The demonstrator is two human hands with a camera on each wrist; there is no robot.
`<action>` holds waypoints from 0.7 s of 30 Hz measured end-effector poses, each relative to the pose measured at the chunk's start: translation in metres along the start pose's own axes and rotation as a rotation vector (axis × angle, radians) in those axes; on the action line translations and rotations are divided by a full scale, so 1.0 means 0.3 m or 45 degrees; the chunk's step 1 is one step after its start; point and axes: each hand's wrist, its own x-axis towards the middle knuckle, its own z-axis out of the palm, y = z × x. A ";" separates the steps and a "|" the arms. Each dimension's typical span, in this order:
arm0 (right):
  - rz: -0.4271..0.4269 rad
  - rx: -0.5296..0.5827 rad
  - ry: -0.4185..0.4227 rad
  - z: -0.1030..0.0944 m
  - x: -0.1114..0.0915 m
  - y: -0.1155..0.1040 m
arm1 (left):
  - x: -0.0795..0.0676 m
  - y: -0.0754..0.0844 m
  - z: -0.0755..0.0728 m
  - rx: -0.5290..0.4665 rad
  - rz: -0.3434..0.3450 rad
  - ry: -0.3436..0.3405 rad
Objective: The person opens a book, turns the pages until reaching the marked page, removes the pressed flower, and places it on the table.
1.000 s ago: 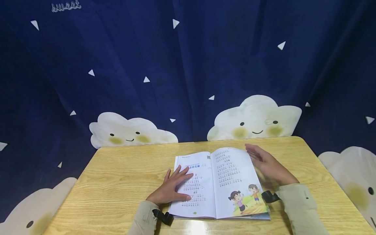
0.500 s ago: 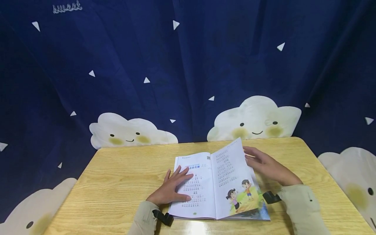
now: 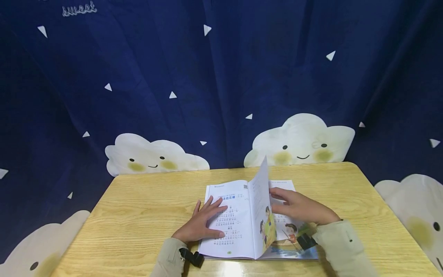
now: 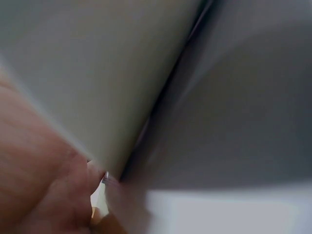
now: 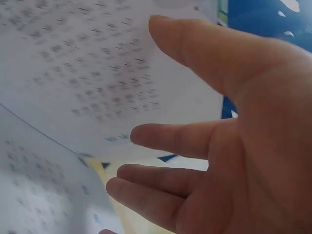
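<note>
An open picture book (image 3: 239, 242) with printed text lies on the wooden table. My left hand (image 3: 199, 224) rests on its left page with fingers spread. One page (image 3: 260, 204) stands nearly upright from the spine, its top edge above the rest of the book. Straight fingers of my right hand (image 3: 299, 206) are at the back of that page, over the right half of the book. A drawing of a figure in a boat (image 3: 290, 236) shows below this hand. In the right wrist view, thumb and fingers (image 5: 170, 134) are spread before printed text. The left wrist view is mostly blurred grey paper (image 4: 97, 73).
The wooden table (image 3: 149, 215) extends to both sides of the book. Behind it hangs a dark blue curtain (image 3: 221, 77) with white triangles and smiling clouds. A black strap device (image 3: 192, 256) sits on the left wrist, another (image 3: 306, 241) on the right.
The right page has lifted from nearly flat to nearly upright, swinging left, and uncovered another illustrated page. My right hand has moved left with it. The left hand has stayed put.
</note>
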 end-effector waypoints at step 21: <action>0.225 -0.275 0.034 0.157 0.063 -0.032 | -0.001 0.006 -0.001 -0.013 0.005 0.010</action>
